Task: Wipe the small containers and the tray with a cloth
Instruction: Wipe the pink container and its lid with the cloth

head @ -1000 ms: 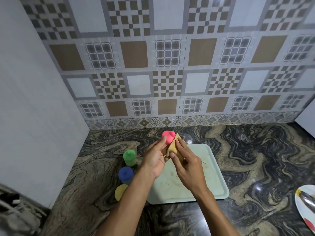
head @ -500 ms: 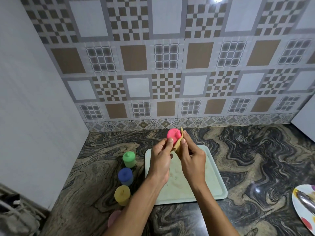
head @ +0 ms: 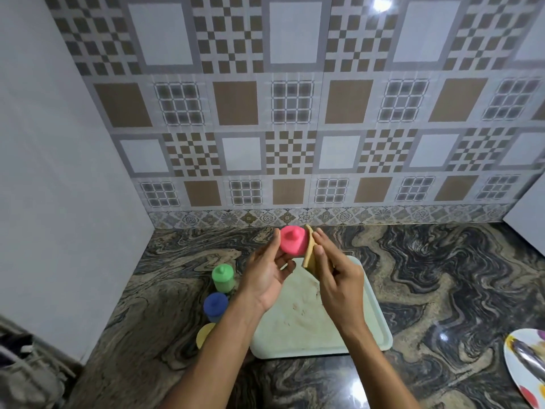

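Head view takes in a patterned tiled wall (head: 295,113) at the back and a dark, swirled marble counter (head: 442,276) running beneath it. A pale green tray (head: 324,351) lies flat on the counter right in front of the person. Its floor is smeared with brownish marks, so it looks as if it has yet to be wiped. Far off at the right edge sits a white plate (head: 514,379) with coloured spots and something metallic on it, well apart from the work.

Both hands are raised above the far end of the tray, close together. The left hand (head: 265,276) grips the pink container (head: 290,242) from its left side, fingers and thumb curled round the body, with the knobbed lid tipped toward the camera. I'd guess that is to offer its side to the cloth. The right hand (head: 339,278) pinches a folded tan cloth (head: 309,252) and presses it against the container's right flank. So the pink container sits between the two hands, off the counter, and this looks like the wiping of that container.

Left of the tray, three more small containers stand in a row on the marble: green (head: 223,277) farthest, blue (head: 215,305) in the middle, yellow (head: 205,335) nearest and partly hidden by the left forearm. They are probably set aside there to keep the tray free.
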